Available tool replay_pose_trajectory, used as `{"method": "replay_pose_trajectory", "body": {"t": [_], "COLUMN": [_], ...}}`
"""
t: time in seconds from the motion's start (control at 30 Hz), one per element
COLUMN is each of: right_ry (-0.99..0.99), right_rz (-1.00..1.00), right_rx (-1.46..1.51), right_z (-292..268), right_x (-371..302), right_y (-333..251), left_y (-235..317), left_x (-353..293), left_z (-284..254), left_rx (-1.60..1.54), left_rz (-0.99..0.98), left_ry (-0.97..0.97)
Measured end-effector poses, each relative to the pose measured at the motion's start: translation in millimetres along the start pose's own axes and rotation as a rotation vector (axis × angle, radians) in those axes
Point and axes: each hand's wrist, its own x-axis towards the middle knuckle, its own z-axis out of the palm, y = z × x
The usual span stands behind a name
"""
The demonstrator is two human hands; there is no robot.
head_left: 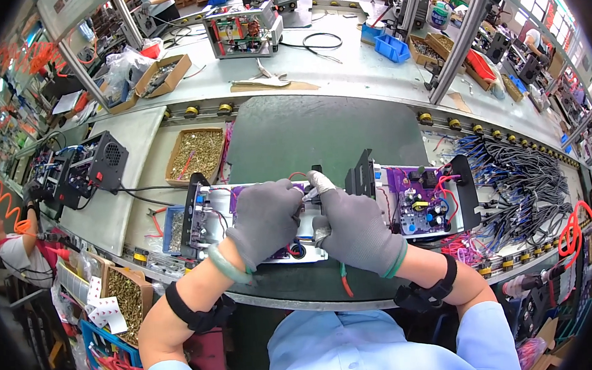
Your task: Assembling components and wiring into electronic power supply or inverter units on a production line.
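Two metal chassis units with purple circuit boards lie on the dark green work mat in front of me. Over the left chassis (312,235), my left hand (267,216), in a grey glove, is closed with its fingertips at the middle of the unit; what they hold is hidden. My right hand (356,227), gloved alike, bends its fingers at that chassis's right end, close to my left fingertips. Its grip is covered too. A red tool handle (346,282) sticks out below my right hand. The right chassis (426,199) shows a purple board, red wires and dark end panels.
A carton of small brass-coloured parts (195,155) stands at the left, near a black machine unit (96,166). Many black cables (518,178) are heaped at the right. Beyond the mat (326,123), another opened machine (242,33) stands on the far bench. A co-worker (18,238) is at the left.
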Motion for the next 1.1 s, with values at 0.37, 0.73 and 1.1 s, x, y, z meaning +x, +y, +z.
{"method": "replay_pose_trajectory", "body": {"t": [0.37, 0.73, 1.1], "right_ry": [0.093, 0.204, 0.378], "right_rz": [0.125, -0.196, -0.115], "right_rx": [0.195, 0.215, 0.389], "right_z": [-38.1, -40.9, -39.3], "right_x": [-14.4, -2.6, -12.9], "right_y": [-6.5, 6.5, 18.1], "left_y": [47.1, 64.2, 52.8], "left_x": [-8.9, -11.6, -15.3], "left_z": [-44.3, -55.1, -38.0], "left_rx": [0.215, -0.358, -0.701], "left_rz": [-0.17, -0.098, -0.291], "left_ry": [-0.173, 0.146, 0.07]}}
